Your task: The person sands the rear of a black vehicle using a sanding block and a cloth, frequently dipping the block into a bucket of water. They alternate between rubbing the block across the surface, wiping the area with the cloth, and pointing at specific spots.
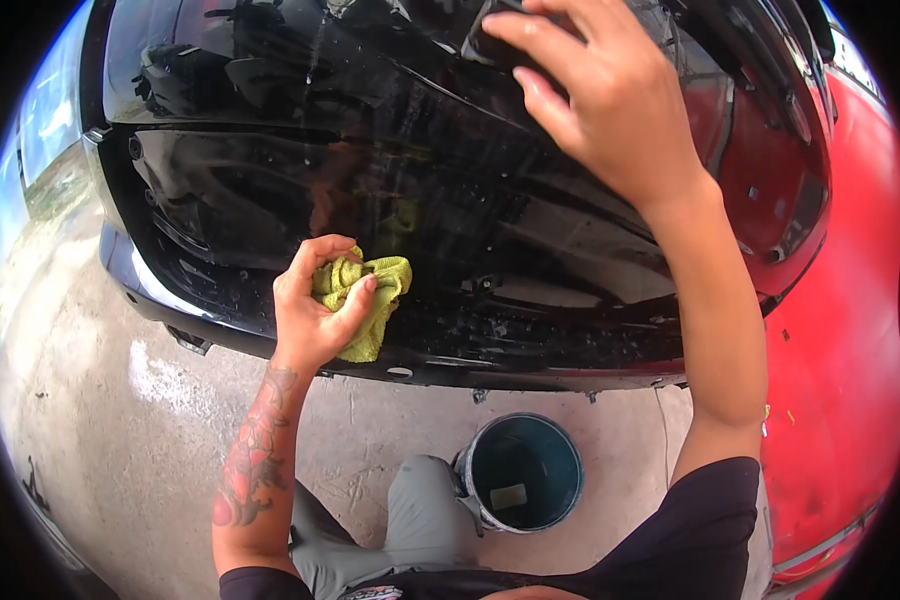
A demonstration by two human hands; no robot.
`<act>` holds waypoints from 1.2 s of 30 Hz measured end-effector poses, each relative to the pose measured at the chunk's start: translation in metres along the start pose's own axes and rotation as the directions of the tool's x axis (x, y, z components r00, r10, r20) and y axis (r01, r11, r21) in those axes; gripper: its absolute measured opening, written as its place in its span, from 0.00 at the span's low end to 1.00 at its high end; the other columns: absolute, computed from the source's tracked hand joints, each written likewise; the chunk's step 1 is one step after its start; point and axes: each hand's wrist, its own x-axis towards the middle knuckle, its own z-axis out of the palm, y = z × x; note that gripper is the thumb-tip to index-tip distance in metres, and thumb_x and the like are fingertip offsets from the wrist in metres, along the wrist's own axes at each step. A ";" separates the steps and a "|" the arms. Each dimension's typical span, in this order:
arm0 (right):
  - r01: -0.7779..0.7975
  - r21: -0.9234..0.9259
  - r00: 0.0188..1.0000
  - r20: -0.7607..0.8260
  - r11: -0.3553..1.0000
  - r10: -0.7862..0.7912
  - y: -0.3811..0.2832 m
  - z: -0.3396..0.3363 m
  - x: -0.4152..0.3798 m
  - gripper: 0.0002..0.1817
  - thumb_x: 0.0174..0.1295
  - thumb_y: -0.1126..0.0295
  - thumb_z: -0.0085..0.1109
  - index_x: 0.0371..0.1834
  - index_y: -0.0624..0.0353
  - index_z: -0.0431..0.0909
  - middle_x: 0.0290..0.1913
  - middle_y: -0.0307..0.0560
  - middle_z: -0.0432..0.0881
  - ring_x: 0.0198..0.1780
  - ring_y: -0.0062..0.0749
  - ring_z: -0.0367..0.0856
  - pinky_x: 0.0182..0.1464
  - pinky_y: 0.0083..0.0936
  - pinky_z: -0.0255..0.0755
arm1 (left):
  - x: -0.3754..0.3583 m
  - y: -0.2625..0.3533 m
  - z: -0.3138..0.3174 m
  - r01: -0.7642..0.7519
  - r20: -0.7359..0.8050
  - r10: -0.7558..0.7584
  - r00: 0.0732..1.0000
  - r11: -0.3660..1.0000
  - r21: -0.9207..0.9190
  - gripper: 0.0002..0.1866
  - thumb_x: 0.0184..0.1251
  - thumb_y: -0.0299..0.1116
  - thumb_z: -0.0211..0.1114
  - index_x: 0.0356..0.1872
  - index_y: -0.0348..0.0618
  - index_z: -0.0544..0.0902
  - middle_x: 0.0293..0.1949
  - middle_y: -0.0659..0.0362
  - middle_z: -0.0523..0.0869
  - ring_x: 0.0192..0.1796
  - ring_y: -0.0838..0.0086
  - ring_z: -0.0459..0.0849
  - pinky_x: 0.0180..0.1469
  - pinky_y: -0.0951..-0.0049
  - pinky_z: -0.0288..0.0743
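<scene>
My left hand (315, 305) is closed round a crumpled yellow-green cloth (382, 300), close against the lower part of a glossy black car body panel (270, 210). Toward the top of the view, my right hand (595, 85) reaches over the panel with its fingers bent round a dark, flat, block-like piece (485, 40). What kind of piece this is I cannot tell, as the fingers partly cover it. Water drops and streaks show on the black surface, along with reflections. Small holes run along the panel's lower edge.
Below the panel, a dark bucket (473, 440) of water stands on the concrete floor (170, 430), with a small pale rectangular piece (508, 496) in it. My bent knee (425, 500) is beside the bucket. A red car panel (835, 400) lies along the right side.
</scene>
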 end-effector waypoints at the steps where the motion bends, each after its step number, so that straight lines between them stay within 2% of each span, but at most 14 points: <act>1: 0.034 -0.006 0.999 -0.025 0.999 -0.034 0.001 0.002 -0.002 0.18 0.51 0.77 0.69 0.48 0.58 0.85 0.46 0.49 0.80 0.44 0.44 0.81 0.47 0.35 0.78 | 0.000 0.001 0.000 0.003 0.001 -0.003 1.000 1.000 -0.001 0.20 0.59 0.31 0.76 0.52 0.38 0.82 0.39 0.56 0.90 0.42 0.72 0.90 0.48 0.73 0.81; 4: 0.060 0.012 0.997 -0.040 0.998 -0.059 -0.001 0.002 -0.003 0.18 0.51 0.77 0.70 0.48 0.58 0.85 0.46 0.49 0.80 0.45 0.44 0.81 0.46 0.36 0.79 | 0.000 0.000 0.000 -0.009 -0.006 0.009 1.000 1.000 0.008 0.20 0.59 0.31 0.76 0.52 0.38 0.82 0.39 0.56 0.90 0.42 0.72 0.90 0.48 0.73 0.81; 7: -0.001 -0.033 0.998 -0.065 0.999 -0.001 0.009 0.014 0.000 0.18 0.51 0.76 0.70 0.48 0.58 0.85 0.46 0.49 0.80 0.44 0.45 0.81 0.47 0.35 0.79 | 0.000 0.000 0.000 -0.003 -0.009 0.003 1.000 1.000 0.004 0.20 0.59 0.31 0.76 0.52 0.38 0.82 0.39 0.56 0.90 0.42 0.72 0.90 0.48 0.73 0.81; 8: -0.014 -0.025 0.999 -0.044 1.000 0.013 0.003 0.004 0.003 0.17 0.52 0.75 0.70 0.48 0.59 0.85 0.46 0.50 0.80 0.45 0.45 0.81 0.48 0.35 0.79 | 0.000 0.001 0.001 0.003 -0.010 -0.003 1.000 1.000 -0.003 0.20 0.58 0.31 0.76 0.52 0.38 0.82 0.39 0.56 0.90 0.42 0.72 0.90 0.48 0.73 0.81; 11: -0.003 -0.032 0.999 0.044 0.999 0.004 0.002 0.002 -0.014 0.22 0.51 0.77 0.73 0.52 0.50 0.88 0.52 0.43 0.83 0.46 0.40 0.82 0.48 0.33 0.79 | 0.000 -0.001 0.000 -0.002 -0.003 0.002 1.000 1.000 -0.009 0.21 0.59 0.30 0.76 0.52 0.38 0.82 0.39 0.55 0.90 0.42 0.73 0.90 0.49 0.73 0.81; 15: -0.048 0.004 0.995 0.093 0.999 0.047 0.004 -0.005 -0.025 0.23 0.51 0.76 0.73 0.53 0.49 0.87 0.51 0.42 0.82 0.46 0.39 0.82 0.48 0.34 0.79 | -0.001 0.001 0.000 0.013 -0.003 -0.013 1.000 1.000 -0.009 0.20 0.59 0.31 0.76 0.52 0.38 0.82 0.40 0.56 0.90 0.42 0.73 0.89 0.49 0.73 0.81; 19: -0.001 0.017 0.999 -0.054 1.000 0.002 0.007 -0.002 -0.009 0.17 0.52 0.76 0.69 0.48 0.59 0.85 0.47 0.50 0.81 0.45 0.45 0.81 0.48 0.35 0.79 | -0.001 0.001 -0.001 0.004 -0.004 -0.004 1.000 1.000 -0.007 0.20 0.59 0.30 0.76 0.52 0.37 0.82 0.40 0.56 0.90 0.42 0.73 0.89 0.49 0.74 0.81; 20: -0.032 -0.075 0.999 0.018 0.997 0.033 0.007 0.001 -0.016 0.23 0.50 0.78 0.73 0.52 0.49 0.88 0.52 0.43 0.82 0.45 0.38 0.82 0.46 0.33 0.80 | 0.000 0.001 0.000 0.003 -0.006 -0.003 1.000 1.000 -0.010 0.20 0.59 0.30 0.76 0.52 0.37 0.82 0.40 0.56 0.90 0.42 0.73 0.89 0.48 0.74 0.81; 23: -0.022 -0.043 0.996 0.090 0.999 0.026 0.013 -0.009 -0.038 0.23 0.50 0.78 0.73 0.52 0.50 0.88 0.52 0.43 0.82 0.45 0.38 0.82 0.46 0.32 0.80 | 0.000 0.002 -0.001 -0.005 0.000 0.005 1.000 1.000 0.004 0.20 0.59 0.30 0.76 0.52 0.38 0.82 0.40 0.56 0.90 0.42 0.73 0.89 0.48 0.73 0.81; 24: -0.016 -0.047 0.998 0.066 0.999 0.019 0.014 -0.010 -0.043 0.20 0.49 0.75 0.73 0.48 0.48 0.87 0.48 0.41 0.82 0.45 0.39 0.82 0.47 0.34 0.80 | 0.000 0.001 0.000 -0.002 -0.001 0.002 1.000 1.000 -0.004 0.20 0.59 0.30 0.76 0.52 0.38 0.82 0.40 0.56 0.90 0.42 0.73 0.89 0.48 0.73 0.81; 28: 0.000 -0.063 0.999 0.039 0.998 0.002 0.020 -0.007 -0.035 0.21 0.49 0.76 0.72 0.49 0.48 0.87 0.48 0.41 0.82 0.46 0.39 0.83 0.48 0.35 0.80 | 0.000 0.000 0.000 0.006 -0.002 -0.006 1.000 1.000 -0.009 0.20 0.59 0.30 0.76 0.52 0.38 0.82 0.40 0.55 0.90 0.42 0.72 0.89 0.48 0.73 0.81; 32: 0.044 -0.031 0.999 -0.023 0.999 -0.045 0.016 -0.008 -0.011 0.19 0.52 0.75 0.69 0.50 0.57 0.85 0.49 0.50 0.82 0.46 0.45 0.82 0.49 0.35 0.79 | 0.000 0.003 -0.002 -0.010 0.026 0.010 1.000 1.000 0.012 0.20 0.62 0.29 0.73 0.54 0.38 0.81 0.40 0.57 0.89 0.43 0.75 0.87 0.51 0.75 0.78; 35: -0.001 -0.058 0.998 0.070 0.998 0.005 0.022 -0.011 -0.037 0.21 0.49 0.76 0.72 0.49 0.49 0.87 0.49 0.42 0.83 0.47 0.40 0.83 0.48 0.36 0.80 | 0.000 0.000 -0.001 -0.003 0.003 0.004 1.000 1.000 -0.009 0.21 0.58 0.30 0.76 0.52 0.38 0.82 0.39 0.56 0.90 0.41 0.72 0.90 0.48 0.73 0.81; 36: -0.032 -0.054 0.993 0.112 0.998 0.038 0.020 -0.017 -0.042 0.21 0.49 0.76 0.71 0.50 0.50 0.87 0.49 0.42 0.84 0.47 0.41 0.83 0.49 0.36 0.80 | 0.000 0.000 0.000 -0.003 0.005 0.003 1.000 1.000 -0.016 0.21 0.58 0.30 0.76 0.52 0.38 0.82 0.39 0.56 0.90 0.41 0.72 0.90 0.48 0.73 0.81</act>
